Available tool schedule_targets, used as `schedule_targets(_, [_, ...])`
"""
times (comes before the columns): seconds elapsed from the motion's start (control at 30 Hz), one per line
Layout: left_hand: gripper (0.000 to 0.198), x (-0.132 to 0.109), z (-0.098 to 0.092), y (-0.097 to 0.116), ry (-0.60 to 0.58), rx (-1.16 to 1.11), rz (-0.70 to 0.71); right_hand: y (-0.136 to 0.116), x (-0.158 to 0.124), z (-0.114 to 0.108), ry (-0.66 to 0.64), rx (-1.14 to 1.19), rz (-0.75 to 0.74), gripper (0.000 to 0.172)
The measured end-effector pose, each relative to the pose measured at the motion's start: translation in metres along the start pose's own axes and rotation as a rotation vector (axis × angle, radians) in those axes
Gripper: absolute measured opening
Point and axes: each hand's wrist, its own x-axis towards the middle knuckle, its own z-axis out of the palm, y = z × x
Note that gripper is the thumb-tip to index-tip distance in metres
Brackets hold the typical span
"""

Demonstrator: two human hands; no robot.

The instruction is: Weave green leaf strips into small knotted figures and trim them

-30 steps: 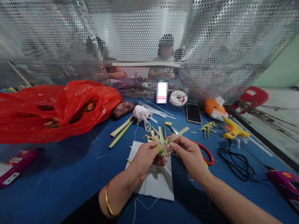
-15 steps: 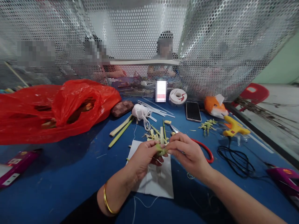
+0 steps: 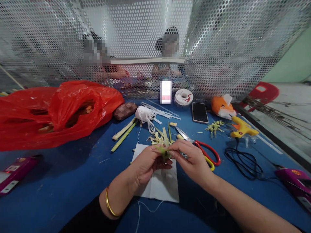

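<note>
My left hand [image 3: 145, 165], with a gold bangle at the wrist, is closed around a small bunch of pale green leafy strips [image 3: 163, 150]. From the other side, the fingertips of my right hand [image 3: 193, 158] pinch the same bunch; its details are partly hidden by my fingers. Underneath lies a white sheet of paper [image 3: 167, 191]. Just beyond my hands is a heap of cut pale strips [image 3: 159, 139]. Scissors [image 3: 211, 152] with red and yellow handles lie beside my right hand, which partly covers them.
Left are a red plastic bag [image 3: 60, 129], cut green stalks [image 3: 123, 140] and white yarn [image 3: 145, 114]. To the right are a phone [image 3: 200, 112], green sprigs [image 3: 214, 128], a yellow glue gun [image 3: 243, 130] and its black cable [image 3: 243, 163]. People sit behind the perforated screen [image 3: 145, 29].
My right hand has shifted slightly left and down, uncovering more of the scissors. The green bunch has turned in my fingers, with strips now pointing left. The whole view has shifted a little.
</note>
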Motion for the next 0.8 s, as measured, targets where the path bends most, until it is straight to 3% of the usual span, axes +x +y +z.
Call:
schedule_targets(0.2, [0.014,0.0003,-0.0034,0.0034,-0.123,-0.047,-0.029,0.0034,0.0007,-0.0025,0.054,0.049,0.096,0.014])
schedule_targets(0.43, [0.012,0.0007,-0.0021,0.0040,-0.050,-0.018,-0.020,0.0029,0.0015,-0.0044,0.056,0.376,0.313,0.012])
schedule_targets(0.67, [0.014,0.0004,-0.0048,0.0023,-0.056,-0.063,-0.023,0.0021,0.0034,-0.0061,0.077,0.248,0.296,0.012])
schedule_targets(0.8, [0.018,0.0001,-0.0049,0.0027,-0.058,-0.067,-0.026,0.0001,0.0049,-0.0093,0.051,0.304,0.340,0.013])
